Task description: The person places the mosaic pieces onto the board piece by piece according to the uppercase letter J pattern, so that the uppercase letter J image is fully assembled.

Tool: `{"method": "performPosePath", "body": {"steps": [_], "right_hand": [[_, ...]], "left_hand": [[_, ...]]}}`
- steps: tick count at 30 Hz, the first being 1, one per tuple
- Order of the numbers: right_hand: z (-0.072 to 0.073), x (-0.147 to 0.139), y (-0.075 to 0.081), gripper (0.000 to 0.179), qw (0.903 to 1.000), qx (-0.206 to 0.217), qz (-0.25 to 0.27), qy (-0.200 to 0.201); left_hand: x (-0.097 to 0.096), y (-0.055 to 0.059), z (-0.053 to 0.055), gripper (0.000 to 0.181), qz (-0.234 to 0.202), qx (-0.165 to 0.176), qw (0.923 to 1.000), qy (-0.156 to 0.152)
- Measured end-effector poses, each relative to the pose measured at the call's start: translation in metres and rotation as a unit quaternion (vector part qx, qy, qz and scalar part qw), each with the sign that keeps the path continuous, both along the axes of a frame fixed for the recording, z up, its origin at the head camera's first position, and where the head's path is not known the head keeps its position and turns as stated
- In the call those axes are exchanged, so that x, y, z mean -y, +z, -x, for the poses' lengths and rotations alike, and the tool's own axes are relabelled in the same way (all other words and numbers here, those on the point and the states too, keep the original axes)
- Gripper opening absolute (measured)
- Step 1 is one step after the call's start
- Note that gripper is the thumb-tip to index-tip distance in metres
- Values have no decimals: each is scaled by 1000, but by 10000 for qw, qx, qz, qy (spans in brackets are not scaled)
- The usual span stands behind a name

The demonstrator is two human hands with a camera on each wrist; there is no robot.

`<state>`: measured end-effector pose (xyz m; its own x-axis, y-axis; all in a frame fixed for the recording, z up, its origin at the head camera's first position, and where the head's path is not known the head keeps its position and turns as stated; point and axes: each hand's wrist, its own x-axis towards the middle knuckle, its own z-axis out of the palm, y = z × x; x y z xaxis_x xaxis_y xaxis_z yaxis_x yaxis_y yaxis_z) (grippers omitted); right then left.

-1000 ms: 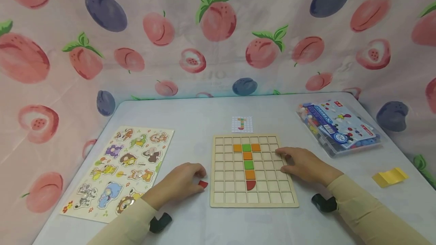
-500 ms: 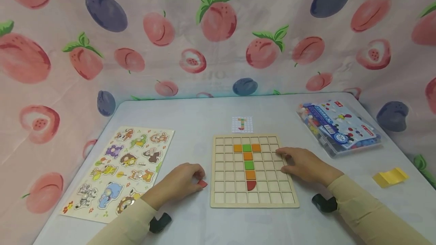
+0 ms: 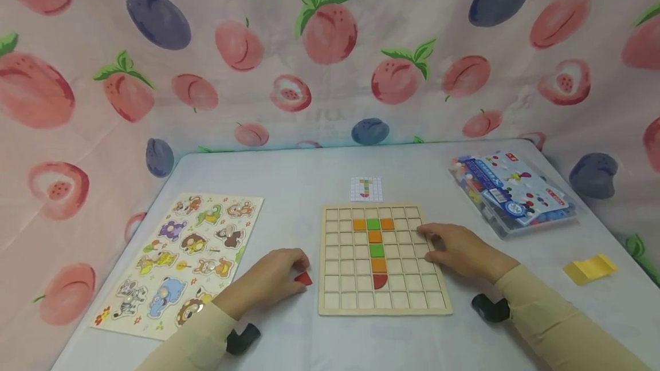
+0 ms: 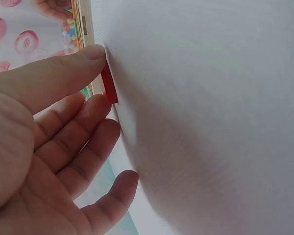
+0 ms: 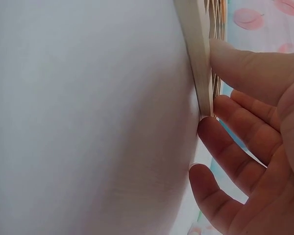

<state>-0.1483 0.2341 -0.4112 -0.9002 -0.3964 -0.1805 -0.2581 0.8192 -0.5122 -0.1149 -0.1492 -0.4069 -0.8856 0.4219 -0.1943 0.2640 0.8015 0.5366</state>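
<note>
In the head view my left hand [image 3: 273,276] is low over the white table, left of the wooden grid board [image 3: 350,299]. It pinches a small red tile [image 3: 304,278] between thumb and fingers; the fingers partly cover its outline. The left wrist view shows the red tile [image 4: 108,87] edge-on at the tabletop. My right hand [image 3: 459,251] rests at the board's right edge, with relaxed fingers and thumb touching the rim. On the board, orange and green square tiles [image 3: 377,251] form a T, with a rounded red tile [image 3: 380,281] at its foot.
A small pattern card [image 3: 367,189] lies behind the board. On the left is an animal puzzle board [image 3: 177,262]. A clear plastic box [image 3: 513,193] of coloured pieces stands back right, and a folded yellow paper [image 3: 590,268] lies at far right.
The red tile has turned a little in my left fingers and shifted slightly left. My right hand and the board have stayed in place.
</note>
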Motion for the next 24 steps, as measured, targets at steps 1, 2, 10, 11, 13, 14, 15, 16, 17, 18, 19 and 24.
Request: {"method": "performPosePath", "body": {"steps": [1,2,10,11,13,14,15,16,17,18,19,24], "right_hand": [[0,0,0,60,10000,7,-11,-16],[0,0,0,60,10000,16,-10,-23],[0,0,2,59,10000,1,-32,-5],[0,1,2,59,10000,0,-55,-12],[0,1,3,59,10000,31,-82,-41],[0,1,3,60,9999,47,-90,-49],[0,1,3,60,9999,53,-95,-53],[0,1,3,60,9999,58,-98,-56],[0,1,3,59,9999,48,-86,-51],[0,1,3,59,10000,40,-70,-45],[0,1,3,59,10000,31,-58,-38],[0,0,2,59,10000,23,-39,-15]], "left_hand": [[0,-1,1,33,21,-7,10000,5],[0,-1,1,33,38,-21,10000,7],[-2,-4,2,30,107,-176,9998,10],[-3,-4,2,29,113,-174,9998,18],[-3,-3,1,27,129,-168,9998,28],[-4,-3,1,27,140,-173,9998,21],[-4,-3,1,26,146,-166,9998,19],[-4,-3,1,26,167,-173,9997,13],[-4,-3,1,25,180,-178,9997,21],[-4,-3,1,25,201,-211,9996,10],[-4,-2,0,25,221,-247,9994,-6],[-6,0,2,23,240,-426,9987,-124]]}}
